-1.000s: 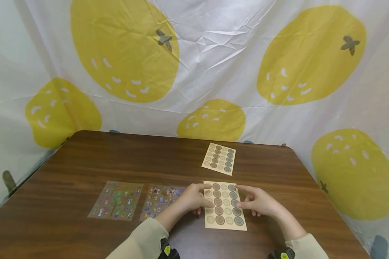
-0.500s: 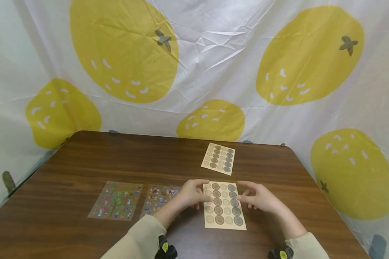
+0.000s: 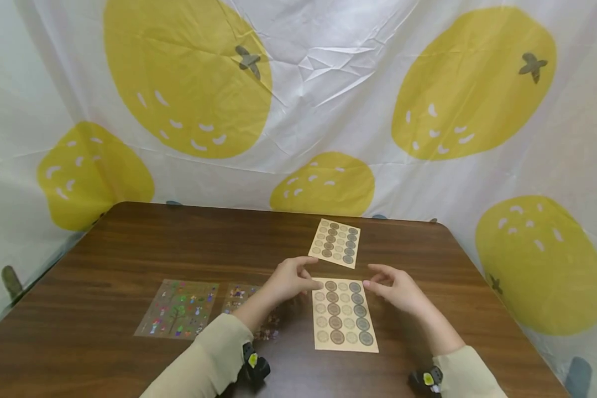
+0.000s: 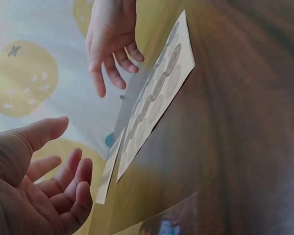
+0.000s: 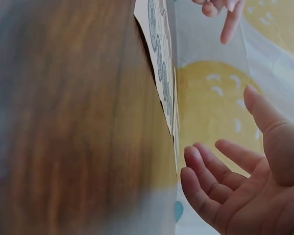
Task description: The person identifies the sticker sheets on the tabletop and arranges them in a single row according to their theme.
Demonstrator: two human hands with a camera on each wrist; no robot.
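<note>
A cream sheet of round stickers [image 3: 346, 316] lies flat on the table in the head view, its circles in pale, brown and grey columns. By its upper left corner is my left hand [image 3: 287, 281], thumb and index finger spread. My right hand [image 3: 397, 287] is at the upper right corner in a similar pose. Both wrist views show the hands apart from the sheet, with relaxed fingers and nothing held. Beyond them rests a second cream sticker sheet [image 3: 335, 244], turned slightly.
To the left lies a clear sheet of colourful stickers [image 3: 179, 309]. Another clear sticker sheet [image 3: 239, 293] beside it is partly covered by my left arm. The brown wooden table [image 3: 94, 309] ends at a lemon-patterned cloth [image 3: 323, 121].
Both hands have left the near sheet's sides, rising and shifting toward its far end. The sheets stay where they were.
</note>
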